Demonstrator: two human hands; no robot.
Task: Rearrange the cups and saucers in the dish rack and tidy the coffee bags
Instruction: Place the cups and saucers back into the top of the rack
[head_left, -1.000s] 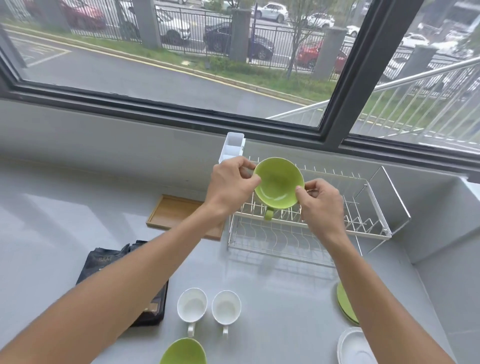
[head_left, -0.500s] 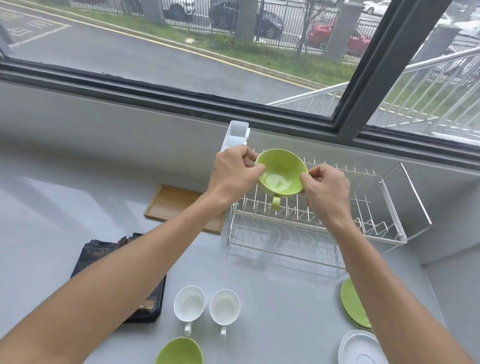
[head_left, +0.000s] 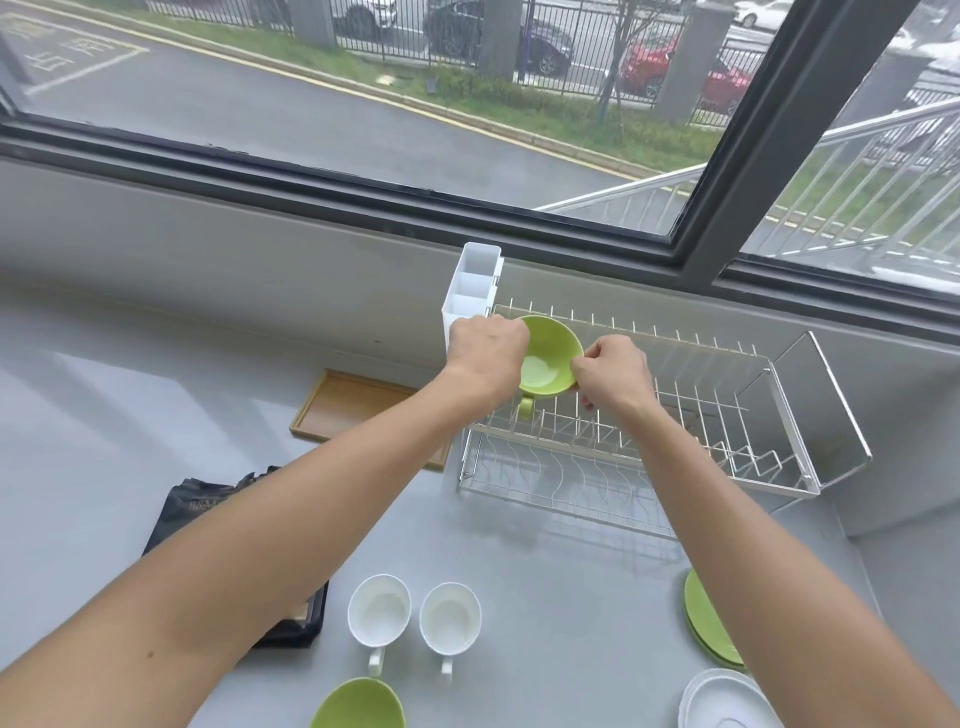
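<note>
A green cup (head_left: 549, 358) is held by its rim over the left end of the wire dish rack (head_left: 727, 415), mouth tilted toward me, handle pointing down. My left hand (head_left: 485, 358) grips its left rim and my right hand (head_left: 613, 371) grips its right rim. On the counter near me stand two white cups (head_left: 382, 613) (head_left: 449, 618) and another green cup (head_left: 358, 704). Green saucers (head_left: 709, 621) and white saucers (head_left: 727, 699) are stacked at the lower right. Black coffee bags (head_left: 208, 509) lie at the left, partly hidden by my left arm.
A white cutlery holder (head_left: 470, 286) hangs on the rack's left end. A wooden tray (head_left: 348, 405) lies left of the rack. The grey wall and window frame (head_left: 363, 202) run behind; a grey wall closes the right side.
Both hands have lowered the green cup toward the rack's left end and tilted its mouth more upward. The view has shifted downward.
</note>
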